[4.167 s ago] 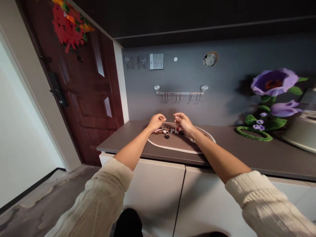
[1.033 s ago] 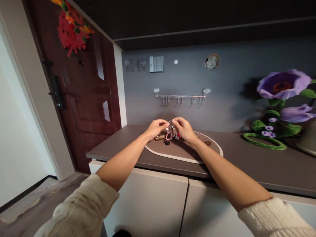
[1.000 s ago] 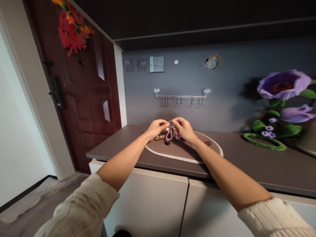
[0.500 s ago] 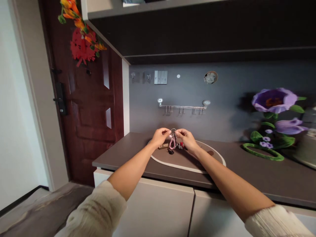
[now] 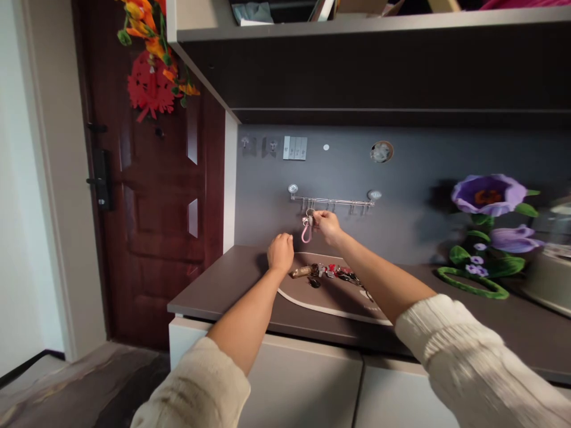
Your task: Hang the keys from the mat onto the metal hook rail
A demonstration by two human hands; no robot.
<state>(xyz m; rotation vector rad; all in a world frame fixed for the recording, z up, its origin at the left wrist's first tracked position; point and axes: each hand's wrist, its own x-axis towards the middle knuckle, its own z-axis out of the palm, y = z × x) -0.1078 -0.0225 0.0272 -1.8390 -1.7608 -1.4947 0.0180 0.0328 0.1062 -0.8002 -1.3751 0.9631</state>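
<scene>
My right hand [image 5: 326, 226] pinches a metal key ring [image 5: 310, 212] just below the rail with hooks [image 5: 332, 201]. A pink loop strap [image 5: 306, 232] and small charms hang from the ring. Left of it and lower, my left hand [image 5: 281, 252] hovers over the counter with fingers curled in; nothing shows in it, though the fingertips face away. Under my hands a brown mat with a pale rim [image 5: 330, 311] carries several keys and trinkets [image 5: 331, 271], a brown tag with lettering [image 5: 302, 271] and a dark round piece [image 5: 314, 283].
A purple plush flower [image 5: 489, 195] with a green base ring stands right on the counter [image 5: 423, 309], beside a pale container [image 5: 551, 273]. Overhead juts a dark shelf [image 5: 357, 65]. Switches [image 5: 295, 148] are on the wall; a dark red door [image 5: 151, 238] is at left.
My right hand has lifted the key ring and pink strap from above the mat up to the hook rail. The left hand has let go of the ring and drawn apart. The view has shifted slightly.
</scene>
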